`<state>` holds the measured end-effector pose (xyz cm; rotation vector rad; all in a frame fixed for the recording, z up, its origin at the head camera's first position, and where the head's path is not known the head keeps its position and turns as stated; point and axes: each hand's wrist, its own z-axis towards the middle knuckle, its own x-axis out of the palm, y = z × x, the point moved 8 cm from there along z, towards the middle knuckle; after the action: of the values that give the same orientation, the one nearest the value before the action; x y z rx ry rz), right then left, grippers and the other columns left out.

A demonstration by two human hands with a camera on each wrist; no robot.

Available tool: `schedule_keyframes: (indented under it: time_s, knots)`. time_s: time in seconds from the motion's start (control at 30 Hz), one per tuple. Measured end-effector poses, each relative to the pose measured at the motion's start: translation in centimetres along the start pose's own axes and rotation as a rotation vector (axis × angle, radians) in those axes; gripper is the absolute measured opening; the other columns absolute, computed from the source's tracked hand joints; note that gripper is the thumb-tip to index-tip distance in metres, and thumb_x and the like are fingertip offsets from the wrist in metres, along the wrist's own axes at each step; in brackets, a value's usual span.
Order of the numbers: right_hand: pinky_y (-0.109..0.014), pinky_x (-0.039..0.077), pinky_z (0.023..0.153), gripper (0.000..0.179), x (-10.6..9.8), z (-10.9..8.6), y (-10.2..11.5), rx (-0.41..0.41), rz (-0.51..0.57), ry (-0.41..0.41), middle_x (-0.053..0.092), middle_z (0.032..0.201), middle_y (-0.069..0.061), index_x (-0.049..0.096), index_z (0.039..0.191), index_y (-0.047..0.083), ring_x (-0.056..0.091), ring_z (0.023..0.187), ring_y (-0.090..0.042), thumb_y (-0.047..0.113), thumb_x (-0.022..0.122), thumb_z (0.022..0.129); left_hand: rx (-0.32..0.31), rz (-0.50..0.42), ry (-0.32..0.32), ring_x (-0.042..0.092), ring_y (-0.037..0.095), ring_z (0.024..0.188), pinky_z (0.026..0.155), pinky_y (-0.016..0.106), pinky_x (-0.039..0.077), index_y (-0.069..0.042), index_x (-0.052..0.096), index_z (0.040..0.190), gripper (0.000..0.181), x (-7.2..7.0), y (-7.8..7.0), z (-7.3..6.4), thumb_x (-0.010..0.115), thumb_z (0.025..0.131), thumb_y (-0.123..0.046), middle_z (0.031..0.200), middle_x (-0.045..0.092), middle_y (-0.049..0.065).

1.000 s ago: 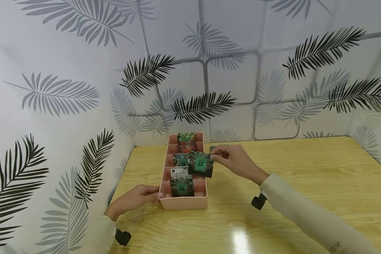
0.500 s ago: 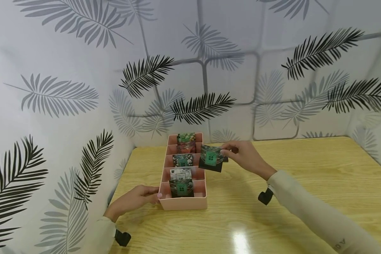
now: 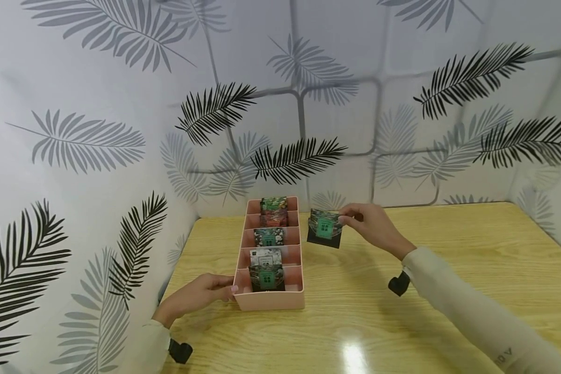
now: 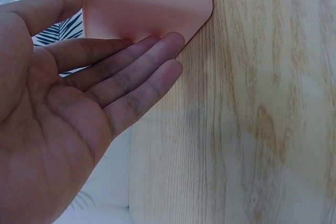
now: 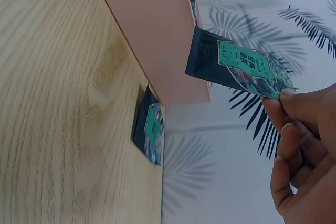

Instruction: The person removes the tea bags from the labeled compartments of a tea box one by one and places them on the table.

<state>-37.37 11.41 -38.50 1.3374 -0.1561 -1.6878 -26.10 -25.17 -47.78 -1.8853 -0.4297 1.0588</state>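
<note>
My right hand [image 3: 371,226] pinches a dark tea sachet [image 3: 324,228] with a green label by its edge, thumb against forefinger, above the table just right of the pink divided box [image 3: 270,301]. In the right wrist view the sachet [image 5: 236,61] is tilted, its label showing, the other fingers curled. At the box's near left corner, my left hand [image 3: 208,291] holds the wall, thumb at the rim and fingers along the outside. The left wrist view shows those fingers [image 4: 139,72] fairly straight against the pink wall.
Sachets stand in the box's compartments: green [image 3: 274,203], red [image 3: 273,218], dark ones and a white one [image 3: 265,257]. Another green-labelled sachet [image 5: 149,127] lies on the wooden table [image 3: 402,291] beside the box. A leaf-patterned wall covering [image 3: 336,114] rises behind.
My right hand has carried the sachet rightward and slightly back, from over the box's right side to beyond it. My left hand and the box have stayed put.
</note>
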Motion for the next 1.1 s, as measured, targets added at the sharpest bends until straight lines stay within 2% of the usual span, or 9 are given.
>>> schedule_keyframes:
  time_s: [0.27,0.7,0.93,1.1]
  knots:
    - [-0.035,0.049,0.067,0.02,-0.6,-0.1,-2.2,0.022,-0.052,-0.011,0.068,0.099,-0.001,0.07,0.108,0.017,0.06,0.076,-0.012,0.028,0.06,0.095,-0.002,-0.028,-0.002,0.06,0.021,0.109,0.092,0.046,0.048,-0.005,0.051,0.138,0.049,0.1,0.1,0.1,0.049,0.1,-0.036,0.139,0.049,0.014]
    - [-0.037,0.05,0.067,0.021,-1.5,-0.1,-4.8,0.067,-0.072,-0.004,0.069,0.094,-0.003,0.069,0.108,0.013,0.062,0.077,-0.014,0.027,0.059,0.096,0.013,-0.04,0.004,0.06,0.022,0.108,0.09,0.046,0.049,-0.005,0.05,0.138,0.049,0.0,0.0,0.1,0.05,0.1,-0.035,0.136,0.052,0.014]
    - [-0.038,0.05,0.066,0.018,-1.7,0.0,-6.6,0.095,-0.094,0.004,0.069,0.092,-0.002,0.069,0.107,0.012,0.062,0.077,-0.015,0.023,0.059,0.096,0.011,-0.038,0.014,0.06,0.03,0.106,0.089,0.047,0.049,-0.006,0.052,0.137,0.047,0.1,0.1,0.1,0.048,0.101,-0.036,0.127,0.06,0.011]
    - [-0.04,0.051,0.067,0.017,-1.8,-0.1,-7.6,0.105,-0.113,0.016,0.07,0.091,-0.002,0.069,0.106,0.011,0.064,0.078,-0.016,0.021,0.059,0.096,0.016,-0.037,0.011,0.06,0.023,0.108,0.089,0.045,0.05,-0.006,0.051,0.138,0.049,0.1,0.1,0.1,0.048,0.1,-0.036,0.134,0.054,0.013]
